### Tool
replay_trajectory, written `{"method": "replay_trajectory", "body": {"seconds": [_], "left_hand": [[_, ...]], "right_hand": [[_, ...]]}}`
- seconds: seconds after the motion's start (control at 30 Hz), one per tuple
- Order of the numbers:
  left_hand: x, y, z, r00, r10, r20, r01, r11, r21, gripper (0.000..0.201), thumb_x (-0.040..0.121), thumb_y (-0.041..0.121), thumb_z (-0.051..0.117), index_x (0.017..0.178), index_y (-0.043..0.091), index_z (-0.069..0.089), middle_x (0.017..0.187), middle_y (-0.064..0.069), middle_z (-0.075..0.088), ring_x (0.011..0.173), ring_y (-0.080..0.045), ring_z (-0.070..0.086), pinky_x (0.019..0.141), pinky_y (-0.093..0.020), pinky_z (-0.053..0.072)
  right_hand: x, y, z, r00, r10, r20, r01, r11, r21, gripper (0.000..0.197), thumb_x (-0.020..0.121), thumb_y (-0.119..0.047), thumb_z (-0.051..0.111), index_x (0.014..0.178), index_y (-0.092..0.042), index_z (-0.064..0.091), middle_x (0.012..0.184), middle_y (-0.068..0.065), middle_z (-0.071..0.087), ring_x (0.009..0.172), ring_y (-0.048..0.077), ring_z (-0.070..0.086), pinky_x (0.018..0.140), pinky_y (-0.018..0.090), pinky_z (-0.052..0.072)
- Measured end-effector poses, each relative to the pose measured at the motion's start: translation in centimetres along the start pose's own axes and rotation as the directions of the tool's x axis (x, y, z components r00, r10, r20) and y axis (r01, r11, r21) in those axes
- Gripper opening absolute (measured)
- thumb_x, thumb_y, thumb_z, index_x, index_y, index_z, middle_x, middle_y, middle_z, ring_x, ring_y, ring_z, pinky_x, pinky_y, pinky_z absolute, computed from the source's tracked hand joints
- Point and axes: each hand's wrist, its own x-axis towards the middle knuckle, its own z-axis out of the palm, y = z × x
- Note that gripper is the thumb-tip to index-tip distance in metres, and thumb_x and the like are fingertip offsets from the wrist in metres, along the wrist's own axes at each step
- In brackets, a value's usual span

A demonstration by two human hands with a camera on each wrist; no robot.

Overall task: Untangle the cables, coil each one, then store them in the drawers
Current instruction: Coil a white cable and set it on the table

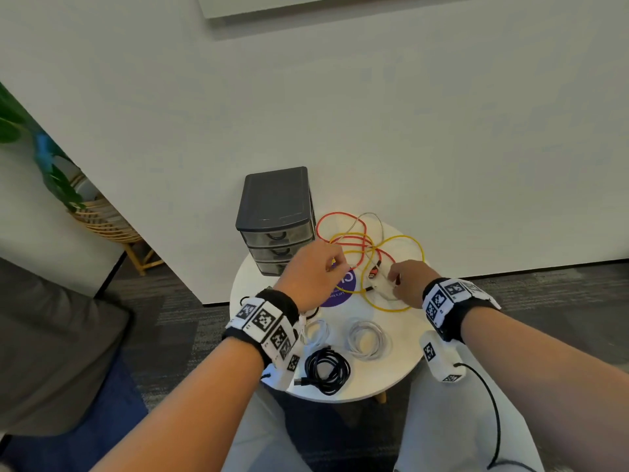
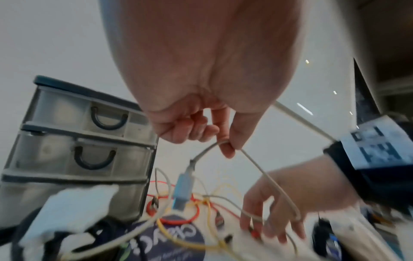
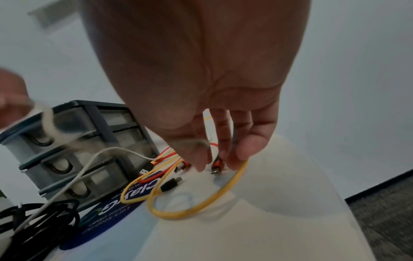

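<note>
A tangle of red (image 1: 337,216), yellow (image 1: 416,245) and grey cables lies on the round white table (image 1: 391,373), right of a dark drawer unit (image 1: 275,212) whose three drawers are closed. My left hand (image 2: 228,146) pinches the grey cable (image 2: 268,176) between thumb and forefinger above the table, and the cable's USB plug (image 2: 182,192) dangles below. My right hand (image 3: 214,164) points its straight fingers down into the tangle beside a red plug (image 3: 216,165) and a yellow loop (image 3: 225,190). The grey cable runs across its fingers (image 2: 252,215).
A black coil (image 1: 328,369) and two white coils (image 1: 367,338) (image 1: 316,330) lie on the table's near side. A purple round sticker (image 1: 343,291) sits under the cables. The wall stands right behind the table; a wicker plant stand (image 1: 105,219) stands at left.
</note>
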Motion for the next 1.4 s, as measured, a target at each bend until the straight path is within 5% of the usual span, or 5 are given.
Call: {"method": "replay_trajectory", "body": {"seconds": [0.47,0.6,0.8,1.0,1.4], "left_hand": [[2.3,3.3,-10.3,0.949,-0.153,-0.277,-0.065,0.764,-0.642,0.022,0.108,0.017,0.041,0.094,0.014,0.057,0.071,0.004,0.063,0.066,-0.014,0.056,0.069,-0.032,0.046],[1.9,2.9,-12.1,0.966,-0.198,-0.166,-0.024,0.572,-0.820,0.022,0.108,0.014,0.039,0.103,0.009,0.059,0.061,0.004,0.043,0.050,-0.009,0.033,0.058,-0.029,0.029],[1.0,2.9,-13.4,0.971,-0.201,-0.128,0.073,0.764,-0.641,0.030,0.106,0.035,0.048,0.113,0.009,0.062,0.076,-0.001,0.059,0.052,-0.013,0.050,0.068,-0.034,0.045],[0.7,3.6,-15.7,0.989,-0.095,0.113,0.142,0.411,-0.901,0.035,0.107,0.034,0.043,0.081,0.014,0.056,0.062,0.005,0.032,0.045,-0.007,0.021,0.043,-0.021,0.017],[0.5,4.3,-17.9,0.947,-0.002,-0.321,-0.321,0.035,-0.947,0.039,0.109,0.020,0.035,0.149,0.023,0.036,0.079,0.000,0.061,0.049,-0.005,0.024,0.042,-0.016,0.024]], "right_hand": [[-4.6,-6.3,-10.9,0.765,-0.483,-0.426,0.632,0.689,0.354,0.022,0.103,-0.035,0.054,0.115,-0.023,0.068,0.116,-0.010,0.065,0.108,0.004,0.057,0.095,0.021,0.041],[-3.7,-7.3,-12.6,0.731,-0.462,-0.501,0.653,0.688,0.318,0.025,0.106,-0.026,0.045,0.089,-0.017,0.061,0.089,-0.003,0.070,0.089,0.018,0.064,0.086,0.041,0.049],[-4.7,-9.4,-18.3,0.647,-0.478,-0.593,0.682,0.711,0.171,0.024,0.105,-0.025,0.046,0.090,-0.013,0.059,0.071,-0.008,0.050,0.065,0.005,0.044,0.066,0.029,0.036],[-5.9,-11.6,-22.5,0.583,-0.493,-0.646,0.732,0.664,0.155,0.003,0.092,-0.012,0.058,0.090,-0.012,0.060,0.068,-0.010,0.049,0.061,0.003,0.042,0.061,0.022,0.036],[-5.7,-11.1,-19.9,0.703,-0.596,-0.387,0.646,0.764,-0.003,0.025,0.106,-0.034,0.043,0.093,-0.020,0.060,0.077,-0.007,0.058,0.068,0.005,0.051,0.068,0.030,0.035]]}}
